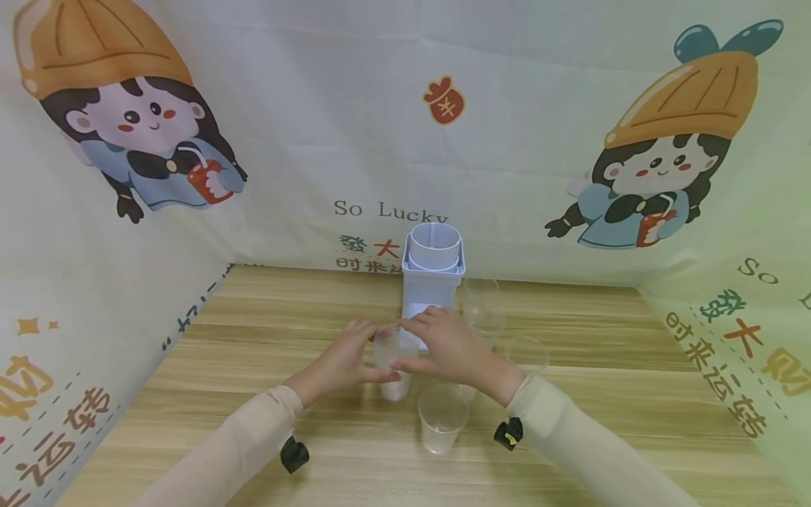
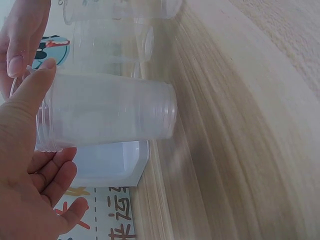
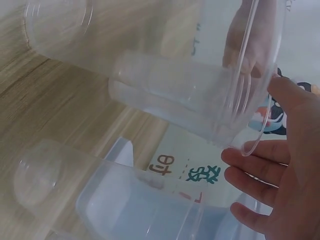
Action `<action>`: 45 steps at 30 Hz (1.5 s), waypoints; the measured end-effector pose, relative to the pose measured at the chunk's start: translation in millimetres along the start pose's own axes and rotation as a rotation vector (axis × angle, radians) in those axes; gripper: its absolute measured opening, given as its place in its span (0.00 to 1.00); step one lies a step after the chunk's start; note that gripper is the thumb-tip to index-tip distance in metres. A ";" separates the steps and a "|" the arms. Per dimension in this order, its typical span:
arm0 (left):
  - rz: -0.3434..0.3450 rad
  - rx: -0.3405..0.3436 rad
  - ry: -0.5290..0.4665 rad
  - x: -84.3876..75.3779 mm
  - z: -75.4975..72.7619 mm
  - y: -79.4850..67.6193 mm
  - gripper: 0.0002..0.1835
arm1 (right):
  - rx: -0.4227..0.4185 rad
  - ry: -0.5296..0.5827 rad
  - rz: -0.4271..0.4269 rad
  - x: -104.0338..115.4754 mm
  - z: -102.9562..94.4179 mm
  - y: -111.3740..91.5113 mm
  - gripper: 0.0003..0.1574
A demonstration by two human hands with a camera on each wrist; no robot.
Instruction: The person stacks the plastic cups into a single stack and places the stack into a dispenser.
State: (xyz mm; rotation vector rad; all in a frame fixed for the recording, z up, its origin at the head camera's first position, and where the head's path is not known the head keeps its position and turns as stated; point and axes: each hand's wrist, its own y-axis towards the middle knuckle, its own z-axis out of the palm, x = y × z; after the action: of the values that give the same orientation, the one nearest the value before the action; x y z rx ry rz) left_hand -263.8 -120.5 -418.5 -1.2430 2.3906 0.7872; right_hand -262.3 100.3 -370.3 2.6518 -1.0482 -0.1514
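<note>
Both hands are at a stack of nested clear plastic cups (image 1: 394,345), held tilted over the table. My left hand (image 1: 338,358) grips the stack near its rims, thumb on one side and fingers on the other, as the left wrist view of the stack (image 2: 110,107) shows. My right hand (image 1: 453,352) pinches the rim end of the stack (image 3: 165,95) between thumb and fingertips. One clear cup (image 1: 441,429) stands upright just in front of the right hand. Right behind the hands is a pale lilac square container (image 1: 431,292) with a round tube (image 1: 434,246) in its top.
More clear cups stand right of the container, one cup (image 1: 527,355) beside the right wrist and another cup (image 1: 483,303) farther back. They are see-through and partly hidden by the right arm. A printed cloth backdrop (image 1: 507,176) encloses the wood-grain table (image 1: 266,310).
</note>
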 end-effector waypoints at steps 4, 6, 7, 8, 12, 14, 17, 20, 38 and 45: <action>0.018 -0.009 0.005 1.0 0.2 0.1 0.36 | -0.007 -0.010 -0.008 0.0 1.7 0.0 0.41; 0.019 -0.008 0.005 1.2 0.3 0.2 0.36 | -0.002 -0.014 -0.007 0.2 2.3 0.1 0.41; 0.020 -0.007 0.002 1.3 0.3 0.3 0.35 | 0.001 -0.014 -0.006 0.2 2.8 0.1 0.41; 0.017 -0.006 0.003 1.4 0.5 0.2 0.35 | 0.004 -0.015 -0.006 0.2 3.1 0.1 0.41; 0.012 -0.006 -0.002 2.3 1.2 0.1 0.35 | 0.011 -0.006 -0.003 0.4 4.0 0.3 0.41; 0.013 -0.009 0.001 2.8 1.5 0.2 0.35 | 0.008 -0.006 -0.004 0.4 4.5 0.3 0.40; 0.018 -0.013 -0.001 3.0 1.8 0.5 0.34 | 0.000 -0.015 -0.008 0.4 5.1 -0.2 0.39; 0.019 -0.011 -0.006 2.9 1.8 0.7 0.34 | -0.007 -0.017 -0.009 0.6 5.7 -1.1 0.39; 0.021 -0.002 -0.003 0.8 0.6 -0.5 0.34 | 0.030 0.017 0.006 1.8 8.0 -2.3 0.41; 0.034 -0.014 0.003 1.2 1.3 -0.2 0.34 | 0.016 0.025 0.010 -0.7 7.4 -2.7 0.41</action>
State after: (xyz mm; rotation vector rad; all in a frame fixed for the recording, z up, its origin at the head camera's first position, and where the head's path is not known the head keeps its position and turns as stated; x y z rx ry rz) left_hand -264.3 -120.5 -420.2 -1.2129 2.4182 0.8141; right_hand -262.5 101.1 -378.2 2.6555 -1.0588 -0.1086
